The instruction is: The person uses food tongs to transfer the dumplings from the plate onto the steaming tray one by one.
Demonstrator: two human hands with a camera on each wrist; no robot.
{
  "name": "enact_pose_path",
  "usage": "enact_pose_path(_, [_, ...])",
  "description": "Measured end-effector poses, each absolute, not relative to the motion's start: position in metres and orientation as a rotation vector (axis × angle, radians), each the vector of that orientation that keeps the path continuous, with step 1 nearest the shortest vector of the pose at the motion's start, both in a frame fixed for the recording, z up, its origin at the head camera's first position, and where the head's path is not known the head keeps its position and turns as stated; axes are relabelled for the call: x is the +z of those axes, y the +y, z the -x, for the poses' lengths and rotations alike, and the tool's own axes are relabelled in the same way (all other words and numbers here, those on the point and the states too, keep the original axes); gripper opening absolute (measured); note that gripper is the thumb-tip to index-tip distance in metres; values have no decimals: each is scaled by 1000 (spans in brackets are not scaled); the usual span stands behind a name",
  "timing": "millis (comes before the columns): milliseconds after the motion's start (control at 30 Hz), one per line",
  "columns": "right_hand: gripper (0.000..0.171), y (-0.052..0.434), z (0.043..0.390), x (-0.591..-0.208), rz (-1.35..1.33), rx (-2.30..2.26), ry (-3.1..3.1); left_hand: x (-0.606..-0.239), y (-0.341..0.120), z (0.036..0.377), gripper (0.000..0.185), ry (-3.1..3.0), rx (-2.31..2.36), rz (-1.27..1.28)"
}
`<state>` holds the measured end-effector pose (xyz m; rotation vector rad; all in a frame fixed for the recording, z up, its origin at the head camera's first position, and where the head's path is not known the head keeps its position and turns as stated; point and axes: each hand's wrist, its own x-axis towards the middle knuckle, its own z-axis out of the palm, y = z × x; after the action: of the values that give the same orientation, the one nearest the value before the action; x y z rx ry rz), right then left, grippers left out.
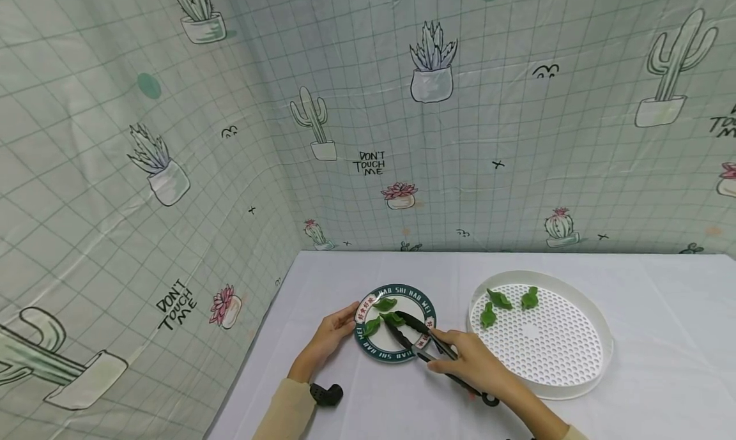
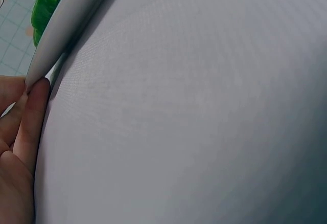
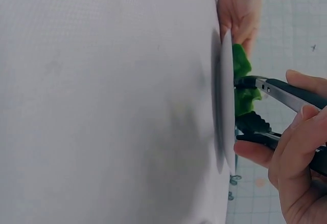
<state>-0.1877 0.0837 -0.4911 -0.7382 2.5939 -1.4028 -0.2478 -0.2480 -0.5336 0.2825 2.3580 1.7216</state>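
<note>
A round plate [image 1: 397, 358] with a dark green lettered rim lies on the white table and carries three green leaf-shaped pieces [image 1: 385, 304]. My left hand [image 1: 351, 315] holds the plate's left rim; its fingertips [image 2: 38, 88] press against the edge. My right hand [image 1: 454, 357] grips black tongs [image 1: 425, 347]. The tong tips reach over the plate and straddle the middle green piece [image 3: 248, 98]. I cannot tell whether they squeeze it.
A white perforated round tray [image 1: 604, 338] sits right of the plate with three more green pieces [image 1: 499, 299] at its far side. A cactus-print curtain [image 1: 431, 140] walls the table's back and left. The table's left edge [image 1: 253, 357] runs close to my left forearm.
</note>
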Motion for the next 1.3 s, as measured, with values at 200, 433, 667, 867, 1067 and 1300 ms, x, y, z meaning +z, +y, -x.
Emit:
enact_pose_path(200, [66,88,181,-485,716,-1414,2596,-534,-248,248,49,2366,1715,-272])
enact_pose_path(433, [67,97,170,-478,638,-1496,2476,-532,-247,247,49,2378,1705,-254])
enact_pose_path(667, [72,115,156,-469,596,-1581,2352,-532,-246,247,49,2378,1702,-249])
enact_pose_path(867, [74,131,145,-464,582,-1582,2364,-532,-246,248,49,2374,1725,-257])
enact_pose_path(1067, [69,148,137,-461,560,-1616,2385,-534,-246,250,48,2400,1723,-250])
enact_pose_path(1300, [65,171,127,-459,532,-1608,2466,-534,-246,252,48,2407,1722,-261])
